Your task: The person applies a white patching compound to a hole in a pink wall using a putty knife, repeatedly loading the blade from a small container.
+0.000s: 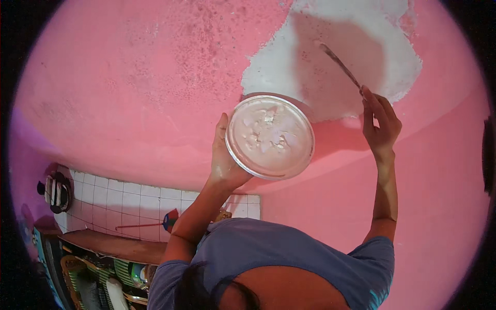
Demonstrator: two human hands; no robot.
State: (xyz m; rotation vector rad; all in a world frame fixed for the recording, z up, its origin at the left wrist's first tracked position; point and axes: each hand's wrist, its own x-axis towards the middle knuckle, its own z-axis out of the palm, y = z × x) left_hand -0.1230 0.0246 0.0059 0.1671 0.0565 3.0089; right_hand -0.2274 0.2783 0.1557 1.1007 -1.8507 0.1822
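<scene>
My left hand (227,166) is closed round the side and underside of a shallow round tub (241,161) with a pale rim. Thick, creamy white paste (268,132) fills it, its surface pitted in the middle. To the right, my right hand (381,121) pinches the lower end of a slim, dark, spatula-like tool (341,64). The tool slants up and left, its tip at or close to a white patch (271,67) on the pink wall (129,103). I cannot tell whether the tip touches. A shadow falls over the patch beside the tool.
Dark speckles (201,46) mark the wall left of the patch. At lower left are white tiles (139,199), a red-handled broom (168,221), a dark and white object (58,192), a brown ledge (113,245) and a rack (98,284) with several items.
</scene>
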